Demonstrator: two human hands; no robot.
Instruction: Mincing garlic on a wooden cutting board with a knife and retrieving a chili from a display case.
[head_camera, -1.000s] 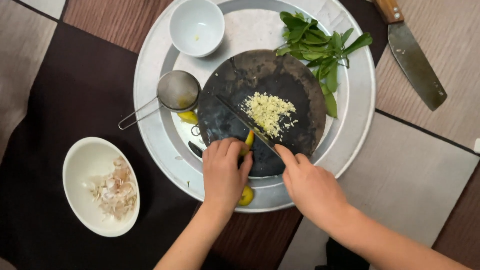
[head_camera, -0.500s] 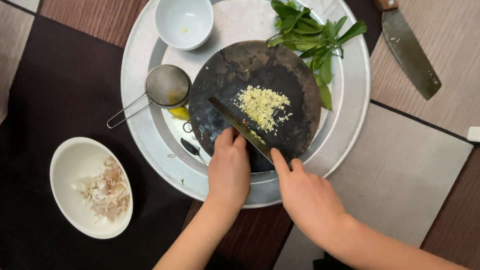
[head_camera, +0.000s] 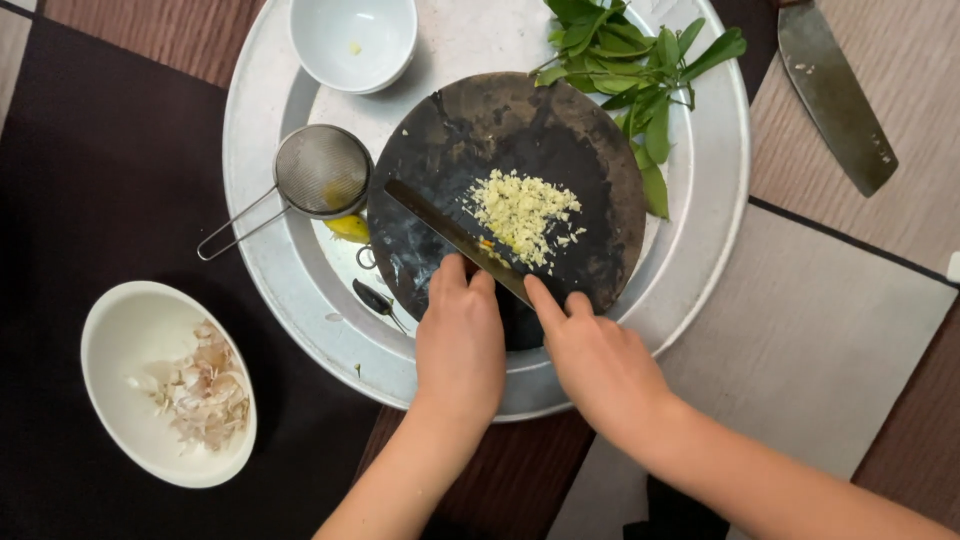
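A wood-grain desk (head_camera: 880, 90) with dark mats carries a round metal tray (head_camera: 250, 170), and on it a dark round chopping board (head_camera: 590, 250) with minced garlic (head_camera: 520, 210) at its centre. The right hand (head_camera: 600, 365) has its fingers closed on a knife (head_camera: 450, 230) whose handle is hidden, while the left hand (head_camera: 460, 340) rests curled at the board's 6 o'clock edge, what it holds unclear. Its fingertips touch the blade, so a slip might nick them or scatter garlic toward the leaves (head_camera: 640, 60) at 1 o'clock.
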